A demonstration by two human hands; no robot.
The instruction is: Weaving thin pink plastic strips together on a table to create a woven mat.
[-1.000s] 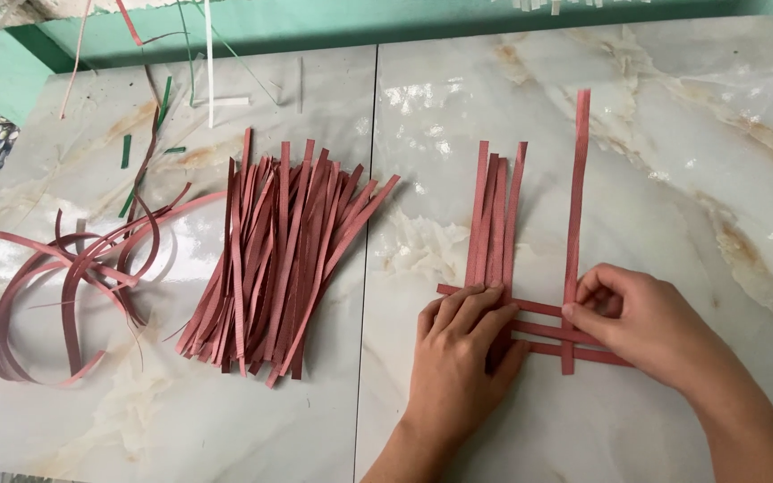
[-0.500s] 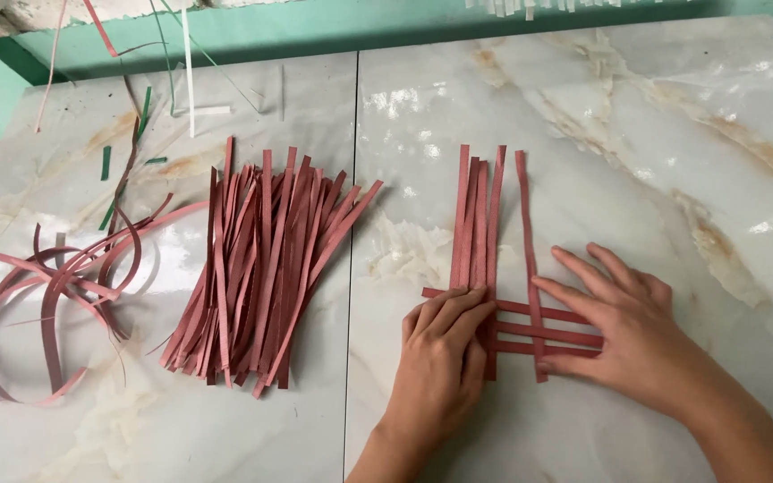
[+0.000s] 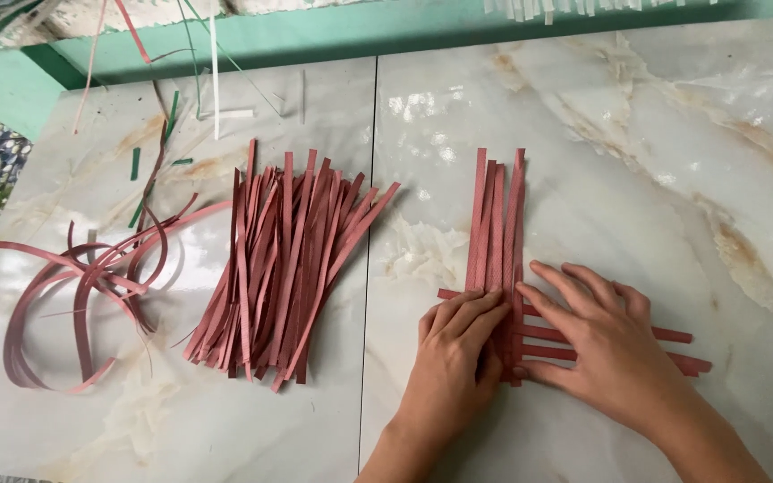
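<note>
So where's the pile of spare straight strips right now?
In the head view, the pile of straight reddish strips lies left of the left hand, between the curled strips and the woven strips.

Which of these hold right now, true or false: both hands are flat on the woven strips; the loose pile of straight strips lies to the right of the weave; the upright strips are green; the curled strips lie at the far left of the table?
1. Both hands are flat on the woven strips. True: the left hand and the right hand press on the woven strips.
2. The loose pile of straight strips lies to the right of the weave. False: the loose pile lies to its left.
3. The upright strips are green. False: they are reddish pink.
4. The curled strips lie at the far left of the table. True: the curled strips lie at the left of the marble table.
</note>
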